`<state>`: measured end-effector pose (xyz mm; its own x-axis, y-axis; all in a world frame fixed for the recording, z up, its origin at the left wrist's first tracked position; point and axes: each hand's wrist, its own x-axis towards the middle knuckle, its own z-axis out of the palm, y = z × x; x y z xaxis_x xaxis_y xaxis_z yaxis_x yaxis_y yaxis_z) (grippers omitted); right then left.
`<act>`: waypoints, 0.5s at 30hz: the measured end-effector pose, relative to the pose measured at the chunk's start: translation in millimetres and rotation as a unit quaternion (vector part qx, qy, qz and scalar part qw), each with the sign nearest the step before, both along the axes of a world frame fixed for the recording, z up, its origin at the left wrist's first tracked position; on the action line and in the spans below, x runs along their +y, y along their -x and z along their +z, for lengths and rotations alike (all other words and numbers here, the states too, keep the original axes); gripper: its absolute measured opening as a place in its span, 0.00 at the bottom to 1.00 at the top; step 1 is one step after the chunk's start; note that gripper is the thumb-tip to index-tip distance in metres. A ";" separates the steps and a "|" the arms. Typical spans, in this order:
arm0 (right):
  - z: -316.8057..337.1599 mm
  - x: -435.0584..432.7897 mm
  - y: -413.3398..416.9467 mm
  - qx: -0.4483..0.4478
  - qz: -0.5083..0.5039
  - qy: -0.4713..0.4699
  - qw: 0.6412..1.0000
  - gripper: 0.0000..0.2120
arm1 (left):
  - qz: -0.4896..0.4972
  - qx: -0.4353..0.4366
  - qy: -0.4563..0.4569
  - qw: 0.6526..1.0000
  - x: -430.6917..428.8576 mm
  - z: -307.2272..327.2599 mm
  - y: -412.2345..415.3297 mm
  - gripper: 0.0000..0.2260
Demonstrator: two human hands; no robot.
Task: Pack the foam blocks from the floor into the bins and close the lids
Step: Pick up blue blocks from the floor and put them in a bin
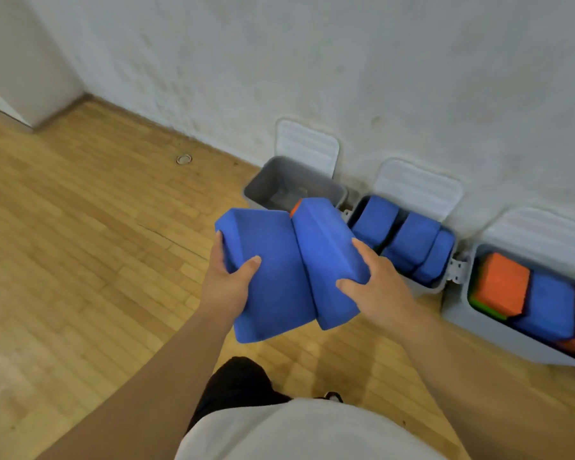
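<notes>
Two blue foam blocks (269, 273), an orange sliver (295, 207) showing behind them; grey bins (250, 195) with white ribbed lids (307, 146), the middle bin (436, 289) filled with blue blocks (415, 240), the right bin (462, 313) with an orange block (505, 280), a blue block (545, 307) and a green block (486, 309); honey-yellow wood-strip floor (80, 244), white wall (312, 61)

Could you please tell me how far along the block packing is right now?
Done: middle bin and right bin look full. In hand: left grip holds one blue block, right grip another, before the nearly empty left bin. Left: stow these, close three open lids.
</notes>
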<state>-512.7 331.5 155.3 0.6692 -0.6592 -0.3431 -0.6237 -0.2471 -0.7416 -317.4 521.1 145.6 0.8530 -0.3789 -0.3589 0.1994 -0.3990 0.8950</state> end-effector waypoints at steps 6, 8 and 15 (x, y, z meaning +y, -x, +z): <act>-34.2 -46.2 -93.8 0.017 -0.047 -0.034 0.998 0.39 | -0.061 -0.002 -0.032 0.998 -66.2 -29.4 -111.9 0.39; -42.6 -58.9 -132.6 0.027 -0.068 -0.034 0.997 0.38 | -0.081 0.002 -0.040 0.996 -89.0 -39.0 -155.7 0.40; -48.2 -90.9 -258.4 0.040 -0.171 -0.022 0.984 0.40 | -0.154 -0.035 -0.097 0.983 -157.7 -32.8 -314.3 0.38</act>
